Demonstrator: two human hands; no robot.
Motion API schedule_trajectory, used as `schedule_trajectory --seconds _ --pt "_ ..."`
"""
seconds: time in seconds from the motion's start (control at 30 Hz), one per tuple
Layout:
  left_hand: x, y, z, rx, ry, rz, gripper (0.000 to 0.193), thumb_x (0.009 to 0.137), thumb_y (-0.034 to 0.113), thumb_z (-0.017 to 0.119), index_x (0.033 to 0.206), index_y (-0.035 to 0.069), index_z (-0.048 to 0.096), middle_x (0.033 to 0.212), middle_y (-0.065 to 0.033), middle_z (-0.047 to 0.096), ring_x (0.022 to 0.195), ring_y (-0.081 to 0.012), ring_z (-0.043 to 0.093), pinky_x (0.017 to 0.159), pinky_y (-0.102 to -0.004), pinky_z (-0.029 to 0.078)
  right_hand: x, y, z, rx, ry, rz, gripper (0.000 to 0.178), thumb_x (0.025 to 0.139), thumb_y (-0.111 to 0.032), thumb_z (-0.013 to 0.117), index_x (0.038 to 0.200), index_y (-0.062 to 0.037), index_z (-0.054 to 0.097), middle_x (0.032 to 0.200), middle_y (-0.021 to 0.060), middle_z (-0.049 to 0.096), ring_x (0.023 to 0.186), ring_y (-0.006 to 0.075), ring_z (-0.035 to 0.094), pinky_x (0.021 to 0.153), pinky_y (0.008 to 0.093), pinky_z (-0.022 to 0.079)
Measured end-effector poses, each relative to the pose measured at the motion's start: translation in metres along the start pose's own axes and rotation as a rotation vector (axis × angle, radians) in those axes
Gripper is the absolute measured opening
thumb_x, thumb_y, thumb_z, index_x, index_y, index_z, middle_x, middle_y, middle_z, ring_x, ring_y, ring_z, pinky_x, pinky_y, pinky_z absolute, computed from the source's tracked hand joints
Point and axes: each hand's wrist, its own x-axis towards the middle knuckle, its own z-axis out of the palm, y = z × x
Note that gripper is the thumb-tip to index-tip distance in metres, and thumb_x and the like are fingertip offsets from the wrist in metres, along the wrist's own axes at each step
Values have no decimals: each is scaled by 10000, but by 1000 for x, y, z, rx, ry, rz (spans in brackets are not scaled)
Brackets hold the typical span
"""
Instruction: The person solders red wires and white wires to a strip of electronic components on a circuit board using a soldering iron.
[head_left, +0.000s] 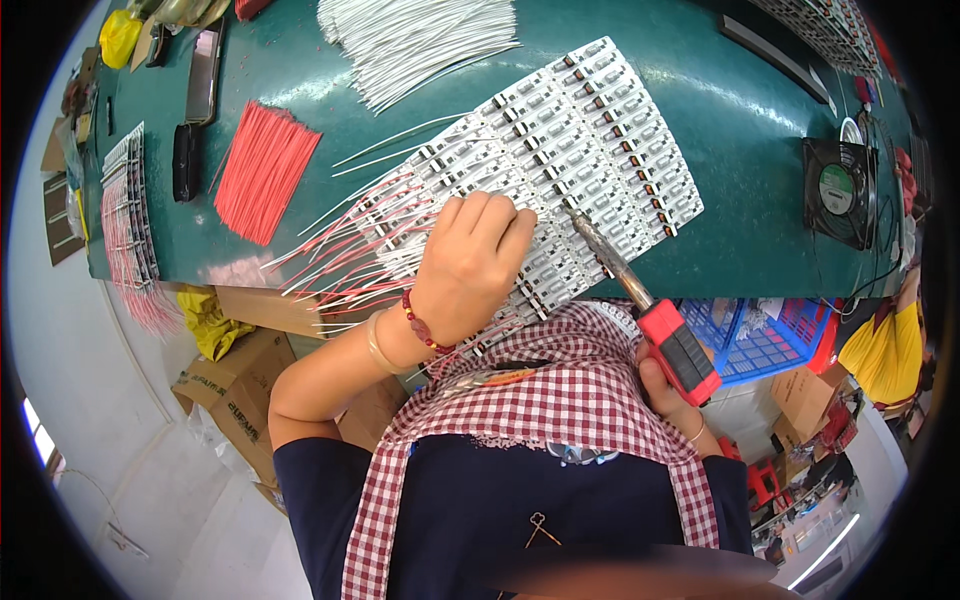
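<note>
A large white panel of small circuit boards (640,135) lies aslant on the green table, with rows of dark and silvery parts on it. Red and white wires (335,255) fan out from its left side. My left hand (475,250) rests over the panel's middle, its fingers curled together; whatever they pinch is hidden beneath them. In my right hand (662,388) is a soldering iron (683,352) with a red and black handle. Its metal tip reaches the panel just right of my left fingers; whether it touches a joint is too small to tell.
A bundle of red wires (265,175) and a pile of white wires (420,40) lie on the table (730,250). Another wired panel (130,210) sits at the left edge. A black fan (838,193) stands far right, above a blue basket (765,345). Cardboard boxes (235,385) sit below left.
</note>
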Motion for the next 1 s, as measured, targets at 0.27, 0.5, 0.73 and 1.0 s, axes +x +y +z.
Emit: schedule_trajectory --seconds 0.27,0.5,0.73,1.0 --pt "-2 6 -4 61 70 102 313 688 31 654 997 19 707 831 -23 595 762 -193 563 701 -350 408 -9 6 -2 39 -1 43 368 777 -199 756 1027 62 689 902 152 712 674 275 683 591 341 524" --pt "-3 11 -2 31 80 108 312 684 12 654 991 13 705 818 -30 578 739 -197 544 682 -346 400 -5 5 -3 41 -16 8 347 759 -169 757 1010 62 690 894 150 709 668 272 681 588 337 521" --pt "-2 7 3 16 44 82 293 687 -14 641 974 4 698 773 -46 510 702 -205 497 642 -345 374 1 -2 1 18 -10 40 257 717 -120 747 913 31 677 839 138 685 659 277 670 583 345 516" --pt "0 9 2 13 22 67 279 692 -15 638 966 5 691 760 -51 482 706 -209 492 646 -347 376 -3 -1 2 -35 -16 -4 249 710 -115 743 902 22 666 815 135 669 647 285 659 578 348 511"
